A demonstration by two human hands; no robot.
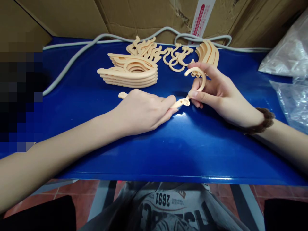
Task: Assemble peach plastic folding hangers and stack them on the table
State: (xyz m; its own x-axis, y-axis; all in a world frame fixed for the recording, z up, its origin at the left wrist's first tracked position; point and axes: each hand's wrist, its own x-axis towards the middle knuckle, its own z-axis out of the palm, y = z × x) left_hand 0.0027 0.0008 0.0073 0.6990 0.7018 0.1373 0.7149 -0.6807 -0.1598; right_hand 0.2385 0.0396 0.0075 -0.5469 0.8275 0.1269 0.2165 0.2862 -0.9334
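My left hand (146, 112) is closed around a beige plastic hanger arm (178, 104), whose two ends stick out past the fingers. Between thumb and fingers of my right hand (226, 93) is a beige hanger hook (204, 81), its curve upward. The hook's lower end meets the holed end of the arm; whether they are joined I cannot tell. Beyond my left hand lies a neat stack of hanger arms (130, 77). Several loose hooks (176, 60) lie behind my right hand, beside another stack of curved arms (209, 53) that the hand partly hides.
The blue table (154, 154) has its front edge close to my body. A pile of wavy beige pieces (145, 48) sits at the back. Behind it a grey cable (79, 56) runs along cardboard (144, 19). Clear plastic bags (286, 51) lie at the right.
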